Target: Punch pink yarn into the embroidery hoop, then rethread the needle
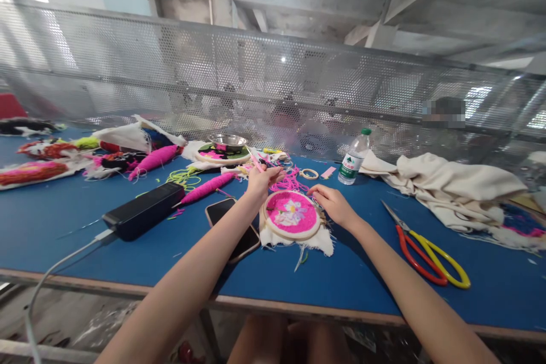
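Note:
An embroidery hoop [294, 235] lies on the blue table in front of me, its white cloth worked in bright pink with a white flower. My left hand [263, 179] is above the hoop's upper left edge, closed around a slim pink pen-like tool [256, 160] that points up and away. Beside the hoop's upper right rim is my right hand [335, 203], its fingers pressed together. Whatever those fingers pinch, if anything, is too small to make out. Loose pink yarn [290, 180] is heaped just behind the hoop.
A phone [219, 209] lies partly under my left forearm, near a black power bank [145, 210] and a pink yarn bundle [209, 187]. Rightward are red-and-yellow-handled scissors [422, 247], a water bottle [354, 159] and cream cloth [452, 182]. A metal bowl [229, 141] sits on another hoop behind.

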A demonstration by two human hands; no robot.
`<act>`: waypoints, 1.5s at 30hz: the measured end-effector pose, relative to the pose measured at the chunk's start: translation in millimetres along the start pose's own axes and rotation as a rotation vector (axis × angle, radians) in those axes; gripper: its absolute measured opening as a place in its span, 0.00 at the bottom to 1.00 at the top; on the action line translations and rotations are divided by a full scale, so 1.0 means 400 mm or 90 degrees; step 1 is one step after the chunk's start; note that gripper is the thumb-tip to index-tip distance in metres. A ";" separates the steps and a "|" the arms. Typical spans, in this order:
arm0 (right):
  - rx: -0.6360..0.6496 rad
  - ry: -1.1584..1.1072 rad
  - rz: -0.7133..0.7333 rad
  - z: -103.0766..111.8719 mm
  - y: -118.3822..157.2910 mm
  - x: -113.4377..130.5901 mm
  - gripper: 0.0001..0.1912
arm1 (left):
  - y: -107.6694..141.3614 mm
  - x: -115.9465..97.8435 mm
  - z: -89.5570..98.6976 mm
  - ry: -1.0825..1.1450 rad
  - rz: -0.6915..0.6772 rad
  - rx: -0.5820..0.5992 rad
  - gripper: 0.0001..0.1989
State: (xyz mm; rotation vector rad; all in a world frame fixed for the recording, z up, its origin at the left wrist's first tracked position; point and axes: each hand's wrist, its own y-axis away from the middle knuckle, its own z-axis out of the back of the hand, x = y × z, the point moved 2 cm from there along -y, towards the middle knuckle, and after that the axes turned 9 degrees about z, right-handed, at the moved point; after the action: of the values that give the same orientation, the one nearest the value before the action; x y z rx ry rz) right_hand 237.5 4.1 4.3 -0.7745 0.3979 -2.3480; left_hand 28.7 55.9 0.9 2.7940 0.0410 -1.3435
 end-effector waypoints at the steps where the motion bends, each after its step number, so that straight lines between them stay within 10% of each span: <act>1: 0.001 -0.010 -0.004 -0.002 -0.001 -0.001 0.14 | 0.000 0.000 0.000 -0.003 -0.004 0.002 0.24; 45: 0.112 0.282 -0.002 -0.042 0.000 0.049 0.16 | 0.064 0.062 -0.061 -0.066 0.007 0.064 0.23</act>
State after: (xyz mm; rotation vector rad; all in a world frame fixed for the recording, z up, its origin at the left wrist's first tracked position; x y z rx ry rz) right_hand 214.8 -7.1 -0.6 -0.1688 0.3654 -2.5102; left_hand 64.2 31.8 -2.7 2.7949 -0.0453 -1.5260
